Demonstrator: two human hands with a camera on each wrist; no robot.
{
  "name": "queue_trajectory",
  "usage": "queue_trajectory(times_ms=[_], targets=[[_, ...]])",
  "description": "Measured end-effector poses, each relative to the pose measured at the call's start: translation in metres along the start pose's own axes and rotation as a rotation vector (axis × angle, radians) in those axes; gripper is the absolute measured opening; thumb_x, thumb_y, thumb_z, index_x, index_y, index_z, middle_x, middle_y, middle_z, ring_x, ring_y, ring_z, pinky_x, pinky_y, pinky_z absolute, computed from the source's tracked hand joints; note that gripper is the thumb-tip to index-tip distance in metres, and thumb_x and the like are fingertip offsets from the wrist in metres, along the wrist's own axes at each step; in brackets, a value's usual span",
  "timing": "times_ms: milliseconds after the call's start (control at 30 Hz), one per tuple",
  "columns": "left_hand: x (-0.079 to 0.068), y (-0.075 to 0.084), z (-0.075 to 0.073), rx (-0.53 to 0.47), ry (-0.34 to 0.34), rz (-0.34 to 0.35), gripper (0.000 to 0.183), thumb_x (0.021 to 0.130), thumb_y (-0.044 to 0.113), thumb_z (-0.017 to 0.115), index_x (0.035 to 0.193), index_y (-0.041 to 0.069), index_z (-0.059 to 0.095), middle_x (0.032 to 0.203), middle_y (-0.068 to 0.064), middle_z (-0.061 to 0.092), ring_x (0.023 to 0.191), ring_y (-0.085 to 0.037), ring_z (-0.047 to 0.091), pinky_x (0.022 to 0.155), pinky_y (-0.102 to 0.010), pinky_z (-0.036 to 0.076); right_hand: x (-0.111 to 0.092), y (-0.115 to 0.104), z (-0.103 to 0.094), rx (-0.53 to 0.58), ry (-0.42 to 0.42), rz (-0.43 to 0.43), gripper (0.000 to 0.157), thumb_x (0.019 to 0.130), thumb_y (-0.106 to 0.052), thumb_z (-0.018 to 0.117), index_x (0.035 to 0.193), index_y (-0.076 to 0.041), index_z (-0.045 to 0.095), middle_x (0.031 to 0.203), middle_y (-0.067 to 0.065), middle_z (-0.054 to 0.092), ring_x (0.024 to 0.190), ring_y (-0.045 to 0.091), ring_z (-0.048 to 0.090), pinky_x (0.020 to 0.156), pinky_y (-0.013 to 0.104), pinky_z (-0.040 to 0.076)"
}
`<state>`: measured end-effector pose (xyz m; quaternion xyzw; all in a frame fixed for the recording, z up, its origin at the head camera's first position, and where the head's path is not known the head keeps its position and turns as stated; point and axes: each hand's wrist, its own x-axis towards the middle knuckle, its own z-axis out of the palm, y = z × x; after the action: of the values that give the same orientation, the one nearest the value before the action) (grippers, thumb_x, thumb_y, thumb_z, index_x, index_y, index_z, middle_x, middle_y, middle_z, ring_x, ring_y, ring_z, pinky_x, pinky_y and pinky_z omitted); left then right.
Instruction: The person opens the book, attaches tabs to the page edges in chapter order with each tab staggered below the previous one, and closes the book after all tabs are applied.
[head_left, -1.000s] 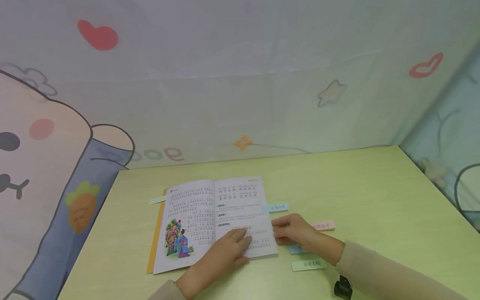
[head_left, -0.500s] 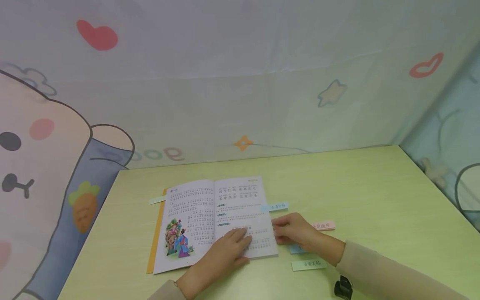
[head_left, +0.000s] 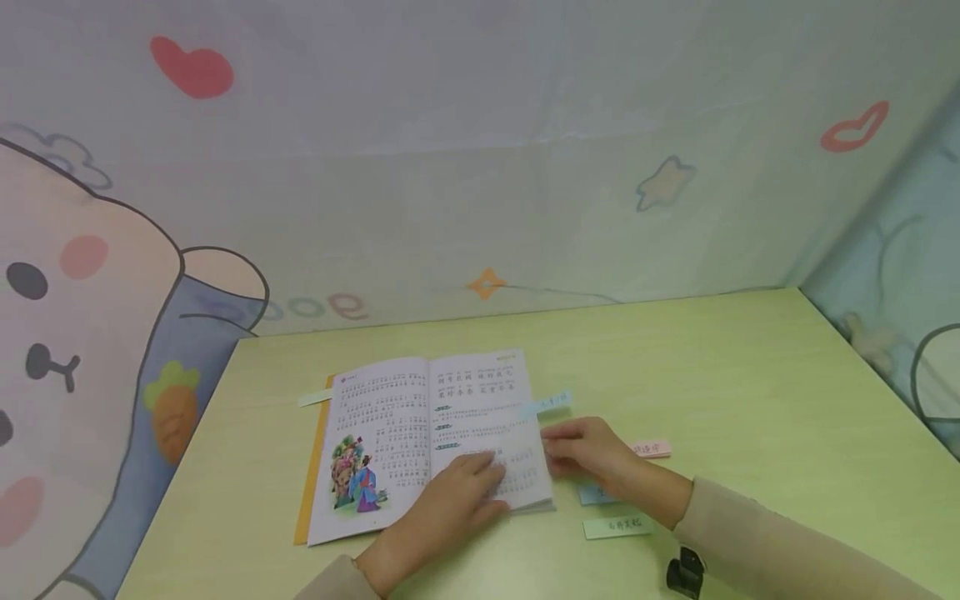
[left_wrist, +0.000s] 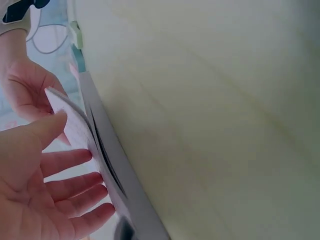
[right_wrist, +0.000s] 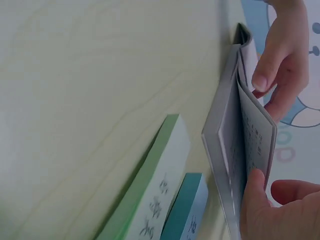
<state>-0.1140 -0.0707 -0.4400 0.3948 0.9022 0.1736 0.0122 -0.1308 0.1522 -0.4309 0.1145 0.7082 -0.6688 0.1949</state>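
A book (head_left: 375, 467) lies spread on the table, with printed Chinese text and a colour picture on its left page. My right hand (head_left: 592, 454) pinches a bunch of lifted pages (right_wrist: 257, 132) at the right edge, bending them up from the block below. The left hand (head_left: 457, 496) rests on the lower part of the right page with its fingers extended. From that page's outer edge a pale blue sticky note (head_left: 555, 403) with handwriting sticks out. A pale green sticky note (head_left: 315, 398) juts from the left side.
Beside the right forearm lie a green sticky-note pad (head_left: 617, 527), a blue pad (head_left: 597, 496) and a pink pad (head_left: 652, 449), partly covered by the hand. A printed cloth (head_left: 450, 150) hangs behind the table (head_left: 720, 375).
The right-hand pages have come up at their outer edge, tilting the blue sticky note upward. My right hand has risen slightly with them; the left stays nearly in place.
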Motion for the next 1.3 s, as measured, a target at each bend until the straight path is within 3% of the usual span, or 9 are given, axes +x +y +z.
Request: queue_trajectory(times_ms=[267,367,667,833,1033,1300], targets=[[0.017,0.016,-0.004,-0.349,0.037,-0.142,0.036,0.092,0.020,0.057,0.122,-0.001,0.058,0.121,-0.013,0.059,0.112,-0.026,0.055,0.095,-0.038,0.044,-0.001,-0.002,0.002,0.231,-0.054,-0.002,0.041,0.085,0.005,0.058,0.122,0.019,0.047,0.099,0.015,0.064,0.077,0.013,0.065,0.072,0.025,0.054],[0.024,0.023,-0.004,-0.418,0.059,-0.196,0.038,0.094,0.023,0.055,0.125,0.001,0.056,0.123,-0.010,0.057,0.115,-0.023,0.053,0.097,-0.038,0.043,-0.001,-0.004,0.003,0.271,-0.059,0.007,0.044,0.085,0.005,0.058,0.125,0.018,0.044,0.101,0.015,0.062,0.078,0.012,0.064,0.073,0.024,0.054],[0.041,0.040,-0.002,-0.392,0.180,-0.268,0.050,0.090,0.033,0.061,0.124,-0.003,0.055,0.116,-0.013,0.059,0.107,-0.025,0.056,0.088,-0.041,0.047,-0.005,-0.008,0.007,0.335,-0.106,0.008,0.049,0.086,0.005,0.057,0.130,0.018,0.038,0.086,0.008,0.065,0.072,0.010,0.064,0.067,0.019,0.053],[0.043,0.042,-0.004,-0.390,0.207,-0.334,0.044,0.084,0.017,0.065,0.120,-0.006,0.057,0.107,-0.014,0.060,0.097,-0.025,0.059,0.079,-0.037,0.050,-0.008,-0.011,0.011,0.383,-0.106,-0.012,0.048,0.086,0.007,0.056,0.129,0.020,0.038,0.092,0.010,0.067,0.077,0.013,0.065,0.071,0.023,0.054],[0.039,0.039,-0.007,-0.485,0.224,-0.365,0.039,0.078,0.000,0.061,0.117,-0.005,0.059,0.106,-0.013,0.062,0.087,-0.020,0.062,0.068,-0.021,0.050,-0.008,-0.012,0.015,0.399,-0.105,-0.015,0.048,0.086,0.008,0.056,0.129,0.019,0.039,0.094,0.011,0.067,0.080,0.015,0.066,0.075,0.026,0.054],[0.028,0.025,-0.012,-0.554,0.279,-0.415,0.034,0.077,-0.007,0.057,0.110,-0.003,0.065,0.094,-0.011,0.066,0.081,-0.017,0.063,0.067,-0.023,0.052,-0.007,-0.009,0.021,0.323,-0.092,-0.073,0.045,0.085,0.007,0.057,0.125,0.020,0.043,0.095,0.011,0.067,0.079,0.012,0.065,0.075,0.027,0.054]])
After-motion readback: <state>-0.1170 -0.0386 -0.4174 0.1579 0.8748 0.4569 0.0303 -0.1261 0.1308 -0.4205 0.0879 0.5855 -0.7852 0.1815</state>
